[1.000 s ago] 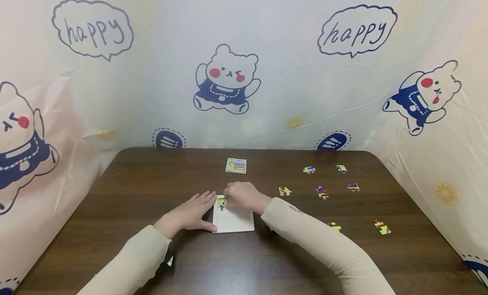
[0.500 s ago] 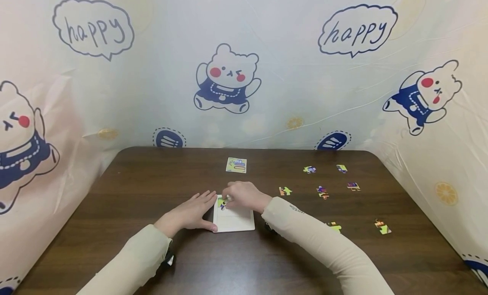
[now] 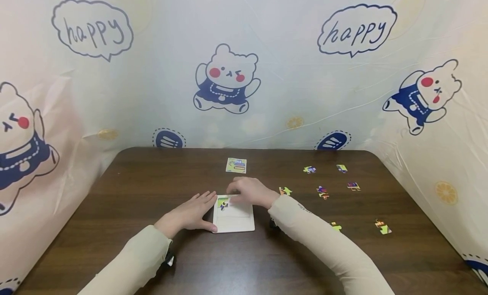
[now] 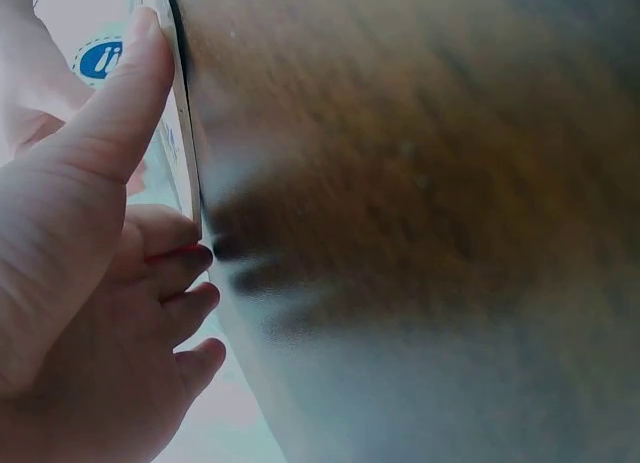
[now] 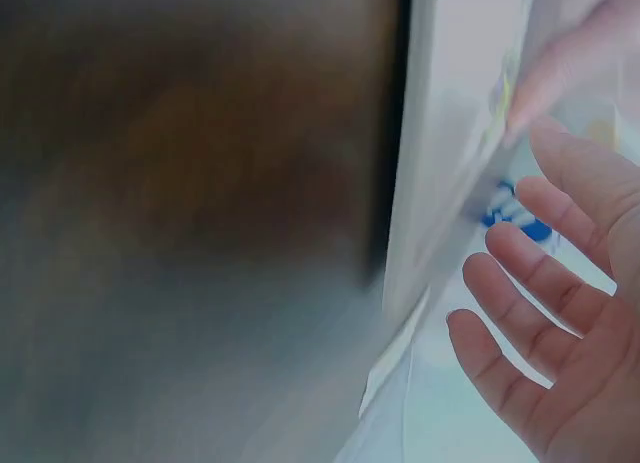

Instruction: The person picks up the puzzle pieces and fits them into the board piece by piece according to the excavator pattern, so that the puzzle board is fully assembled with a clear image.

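A white square puzzle tray point(image 3: 235, 224) lies flat on the table. In its far left corner sits a green puzzle piece point(image 3: 222, 204) with a dark and yellow print. My left hand point(image 3: 187, 213) rests along the tray's left side, thumb at the near corner and fingers stretched toward the far one. The left wrist view shows those fingers point(image 4: 190, 313) and the thumb against the tray's edge point(image 4: 186, 143). Over the tray's far right part is my right hand point(image 3: 253, 191), just off the piece. Its fingers point(image 5: 520, 313) look spread and hold nothing in the right wrist view.
Behind the tray lies a square picture card point(image 3: 236, 165). Several loose puzzle pieces are spread over the right of the table, among them an orange and green one point(image 3: 285, 191) near my right wrist and another point(image 3: 382, 227) farther right. A printed curtain point(image 3: 282, 92) surrounds the table.
My right hand has let go of the green puzzle piece and moved up and to the right. The piece stays in the tray's corner. The left hand has not moved.
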Available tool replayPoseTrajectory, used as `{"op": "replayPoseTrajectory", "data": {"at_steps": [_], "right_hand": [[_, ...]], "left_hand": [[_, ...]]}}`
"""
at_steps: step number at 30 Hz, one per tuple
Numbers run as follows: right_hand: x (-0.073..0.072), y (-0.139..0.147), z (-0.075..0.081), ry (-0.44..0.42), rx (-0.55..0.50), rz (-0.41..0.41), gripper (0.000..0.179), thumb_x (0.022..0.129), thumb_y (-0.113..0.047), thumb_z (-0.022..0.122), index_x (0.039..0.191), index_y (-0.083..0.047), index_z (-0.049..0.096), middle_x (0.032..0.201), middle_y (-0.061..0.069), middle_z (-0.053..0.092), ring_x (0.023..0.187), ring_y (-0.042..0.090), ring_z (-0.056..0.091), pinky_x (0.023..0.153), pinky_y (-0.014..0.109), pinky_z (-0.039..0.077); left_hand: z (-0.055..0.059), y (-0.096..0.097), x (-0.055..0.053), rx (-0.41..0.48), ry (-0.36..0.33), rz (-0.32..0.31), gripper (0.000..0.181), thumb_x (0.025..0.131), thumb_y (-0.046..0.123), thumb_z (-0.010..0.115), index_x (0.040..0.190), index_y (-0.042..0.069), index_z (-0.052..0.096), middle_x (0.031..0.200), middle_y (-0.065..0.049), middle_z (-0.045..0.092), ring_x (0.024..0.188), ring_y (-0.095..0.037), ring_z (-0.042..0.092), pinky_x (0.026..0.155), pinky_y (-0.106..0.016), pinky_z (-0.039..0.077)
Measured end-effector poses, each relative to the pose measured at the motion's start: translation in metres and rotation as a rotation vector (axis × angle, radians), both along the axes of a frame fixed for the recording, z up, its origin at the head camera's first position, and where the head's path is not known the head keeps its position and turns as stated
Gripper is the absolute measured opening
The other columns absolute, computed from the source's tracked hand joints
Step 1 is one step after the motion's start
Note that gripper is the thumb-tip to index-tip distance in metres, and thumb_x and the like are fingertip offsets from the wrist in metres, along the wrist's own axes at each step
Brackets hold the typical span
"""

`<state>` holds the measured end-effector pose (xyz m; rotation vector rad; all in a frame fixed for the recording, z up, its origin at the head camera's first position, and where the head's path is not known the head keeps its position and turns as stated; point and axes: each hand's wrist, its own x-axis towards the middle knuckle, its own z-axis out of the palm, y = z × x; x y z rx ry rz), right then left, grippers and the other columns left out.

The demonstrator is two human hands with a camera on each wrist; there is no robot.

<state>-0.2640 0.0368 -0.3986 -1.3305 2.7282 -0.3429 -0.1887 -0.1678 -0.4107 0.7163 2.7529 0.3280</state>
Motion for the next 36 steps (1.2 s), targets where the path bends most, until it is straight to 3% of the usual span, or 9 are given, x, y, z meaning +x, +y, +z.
{"op": "replayPoseTrajectory", "data": {"at_steps": [14,23,28,36], "right_hand": [[-0.044,0.085,0.016,-0.062,-0.178,-0.301,0.033,0.084,-0.024,0.069,0.113,-0.008,0.065,0.113,0.006,0.059,0.106,0.023,0.053,0.089,0.041,0.043],[-0.07,0.151,0.015,-0.104,-0.29,-0.39,0.036,0.085,-0.02,0.067,0.115,-0.001,0.062,0.114,0.015,0.058,0.107,0.031,0.052,0.089,0.046,0.042],[-0.075,0.181,0.013,-0.125,-0.319,-0.479,0.036,0.086,-0.018,0.066,0.116,0.002,0.06,0.113,0.019,0.056,0.103,0.034,0.052,0.085,0.048,0.043],[-0.079,0.21,0.0,-0.172,-0.256,-0.563,0.039,0.087,-0.013,0.064,0.12,0.006,0.055,0.115,0.025,0.054,0.104,0.038,0.051,0.086,0.051,0.042]], "left_hand": [[-0.001,0.001,0.001,-0.005,0.015,-0.002,0.098,0.073,0.055,0.068,0.139,-0.007,0.031,0.146,-0.021,0.024,0.135,-0.035,0.017,0.107,-0.049,0.015],[-0.002,0.001,0.001,-0.002,0.012,0.003,0.098,0.073,0.055,0.068,0.14,-0.007,0.03,0.147,-0.021,0.024,0.135,-0.035,0.017,0.107,-0.048,0.015],[-0.002,0.001,0.002,0.005,0.016,0.002,0.098,0.073,0.055,0.068,0.14,-0.006,0.031,0.147,-0.021,0.024,0.135,-0.035,0.017,0.108,-0.048,0.015],[-0.001,0.001,0.003,0.008,0.004,0.007,0.098,0.074,0.055,0.067,0.14,-0.006,0.029,0.147,-0.02,0.023,0.136,-0.034,0.016,0.108,-0.047,0.013]]}}
